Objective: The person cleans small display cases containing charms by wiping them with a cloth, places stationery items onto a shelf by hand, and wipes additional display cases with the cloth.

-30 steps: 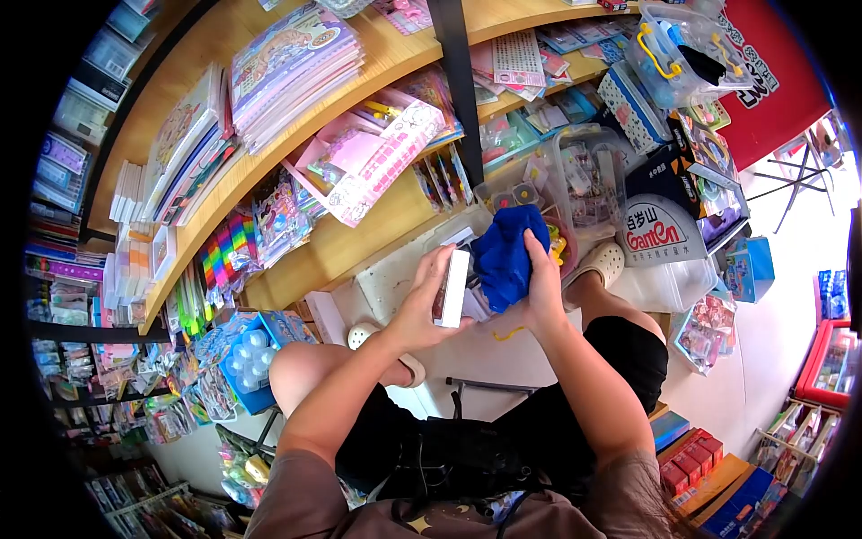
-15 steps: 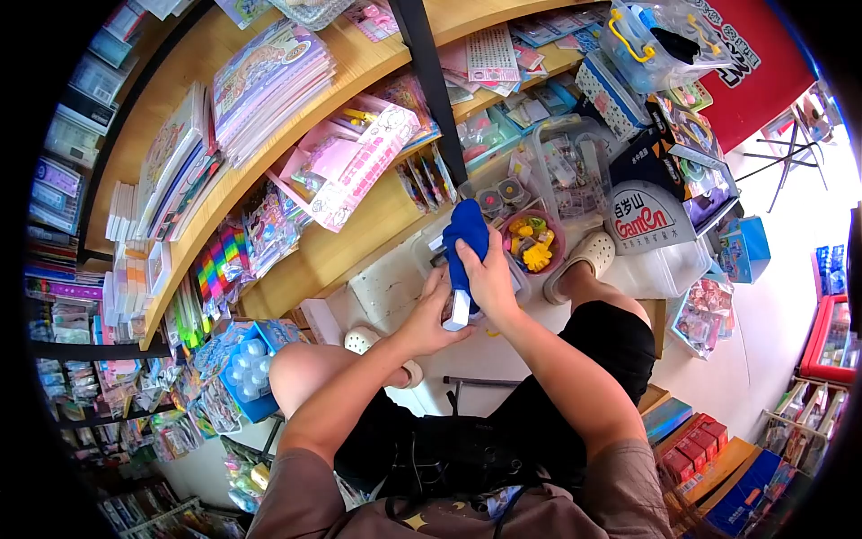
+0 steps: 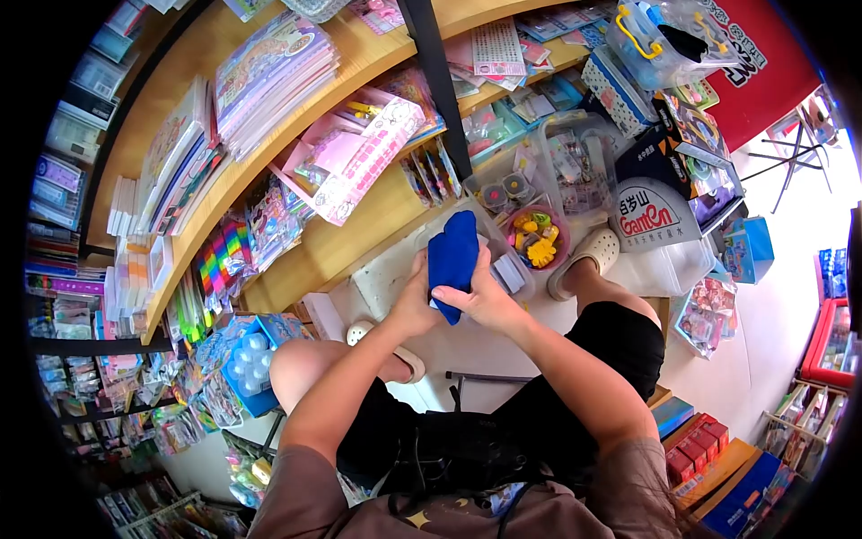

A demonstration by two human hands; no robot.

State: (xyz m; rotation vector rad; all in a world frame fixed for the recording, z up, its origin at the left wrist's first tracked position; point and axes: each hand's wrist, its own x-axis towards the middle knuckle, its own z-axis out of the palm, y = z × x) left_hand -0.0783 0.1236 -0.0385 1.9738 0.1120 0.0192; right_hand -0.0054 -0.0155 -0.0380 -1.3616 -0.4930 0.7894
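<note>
A blue cloth (image 3: 452, 260) is held between my two hands above a clear plastic bin. My left hand (image 3: 415, 304) is closed along its left side, fingers partly hidden behind it. On the right side, my right hand (image 3: 485, 295) grips the cloth, with the thumb pressed across its lower front. The small white box seen under the cloth earlier is hidden now. In the bin, just right of my right hand, white pieces (image 3: 510, 272) show.
A pink bowl (image 3: 561, 251) of yellow toys stands by my right shoe. Clear tubs (image 3: 575, 162) and a Ganten carton (image 3: 654, 216) are behind it. Wooden shelves (image 3: 332, 247) with notebooks and a pink box (image 3: 359, 166) curve along the left. A blue box (image 3: 247, 364) stands beside my left knee.
The cloth has spread over the white box, which no longer shows. My right hand has moved down and turned, its thumb now across the cloth. My left hand has shifted slightly left.
</note>
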